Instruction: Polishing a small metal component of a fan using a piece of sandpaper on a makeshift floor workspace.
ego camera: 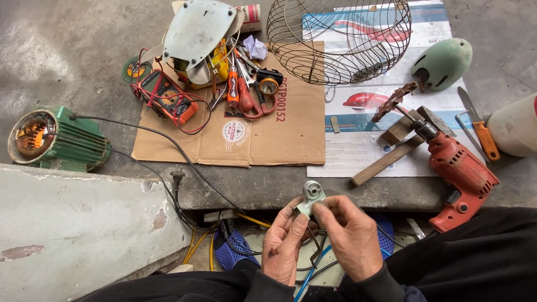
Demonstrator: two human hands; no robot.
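While I sit over the concrete floor point(67, 50), both my hands pinch one small grey metal part point(311, 196) at lower centre of the frame.

My left hand point(284, 246) closes thumb and fingers on the part's lower left edge, and my right hand point(349, 235) grips its right side from above, so the part stands up between the fingertips with its round end topmost, likely raised this way so I can look at it closely. Neither hand is spread; both are narrowed onto the part. Loose wires point(316, 260) hang beneath my hands. Tools lie within reach, probably laid out for the work: a red drill point(461, 173) at right, a cardboard sheet point(263, 134) bearing a meter point(168, 98) and pliers point(246, 98) at upper centre, a wire cage point(338, 39) above, and a green motor point(59, 140) at left.
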